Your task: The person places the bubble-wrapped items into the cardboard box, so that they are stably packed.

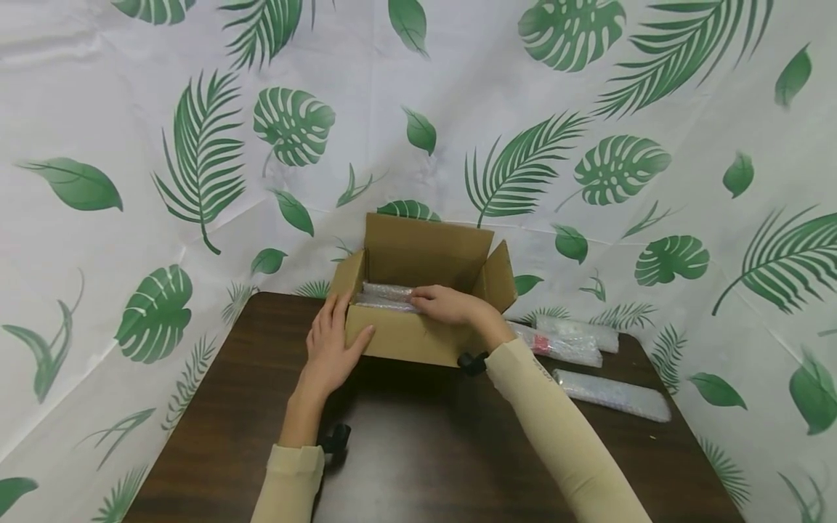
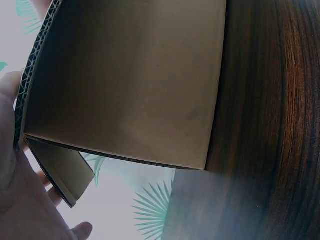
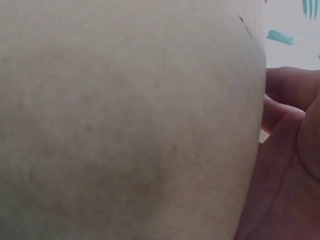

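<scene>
1. Head view, 6 o'clock: the front wall of the box [image 1: 399,338] hides its floor and the lower parts of the wrapped packs [image 1: 387,292]; their contents are indistinct.
2. The fingertips of the right hand [image 1: 447,305] are partly hidden, the grip unclear.
3. At 4 o'clock, the print on a red patch [image 1: 541,343] is too small to read.
4. The lower edge cuts the table [image 1: 405,465] at 6, sleeves [image 1: 562,436] at 5 and 7.
5. Left wrist view: a flap [image 2: 62,170] partly covers the left hand's [image 2: 22,195] fingers at 8.
6. Right wrist view: a blurred pale surface [image 3: 130,125] fills 9 o'clock, unidentifiable.
</scene>
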Available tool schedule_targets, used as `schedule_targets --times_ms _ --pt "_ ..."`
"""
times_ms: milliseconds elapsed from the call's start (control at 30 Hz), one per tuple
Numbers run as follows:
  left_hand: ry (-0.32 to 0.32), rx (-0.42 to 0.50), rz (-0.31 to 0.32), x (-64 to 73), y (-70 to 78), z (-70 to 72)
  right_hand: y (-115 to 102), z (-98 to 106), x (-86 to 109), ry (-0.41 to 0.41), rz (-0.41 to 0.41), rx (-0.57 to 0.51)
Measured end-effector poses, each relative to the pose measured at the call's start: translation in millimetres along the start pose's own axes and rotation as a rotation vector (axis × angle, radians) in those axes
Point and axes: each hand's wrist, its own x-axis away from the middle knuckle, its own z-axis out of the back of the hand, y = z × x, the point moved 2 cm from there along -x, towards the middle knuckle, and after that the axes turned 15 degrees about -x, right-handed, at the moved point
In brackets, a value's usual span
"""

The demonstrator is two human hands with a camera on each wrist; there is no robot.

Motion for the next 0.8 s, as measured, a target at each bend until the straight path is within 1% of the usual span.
schedule_targets --times_ms 167,333,567,667,800 --pt "-0.008 0.003 0.001 0.6 0.0 -1.0 3.1 -1.9 0.0 -0.027 -0.015 -0.027" --pt "-0.009 -0.003 0.0 -0.6 0.0 -2.0 3.8 -2.6 1.0 -0.019 -0.031 -0.048" --pt "-0.007 -0.003 -0.004 -0.7 0.8 -3.0 7.1 -3.9 2.8 -0.012 0.0 -0.043" --pt "-0.006 -0.005 -0.005 -0.6 0.7 -3.2 7.1 -3.9 5.5 0.006 0.025 -0.045" --pt "0.001 -0.011 -0.002 -0.6 0.3 -2.6 3.0 -1.3 13.1 0.063 0.059 -0.072"
